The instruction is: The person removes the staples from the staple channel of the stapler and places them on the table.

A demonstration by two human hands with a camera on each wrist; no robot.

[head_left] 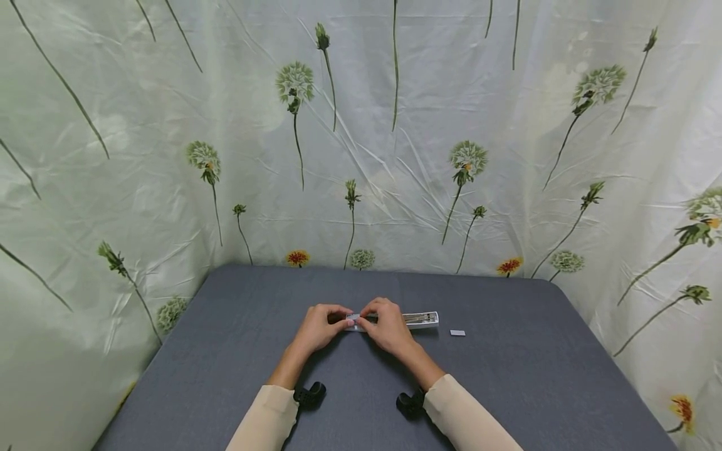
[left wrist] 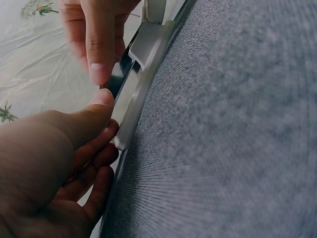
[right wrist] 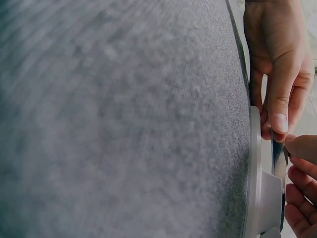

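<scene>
Pinching small glossy piece (left wrist: 117,79) with left hand (head_left: 320,326) and right hand (head_left: 388,327) together, at left end of narrow white tray (head_left: 424,326) on grey table (head_left: 519,376). Best to grip by edges only — lightly, level, matching pressure from both sides — to avoid flexing.
</scene>
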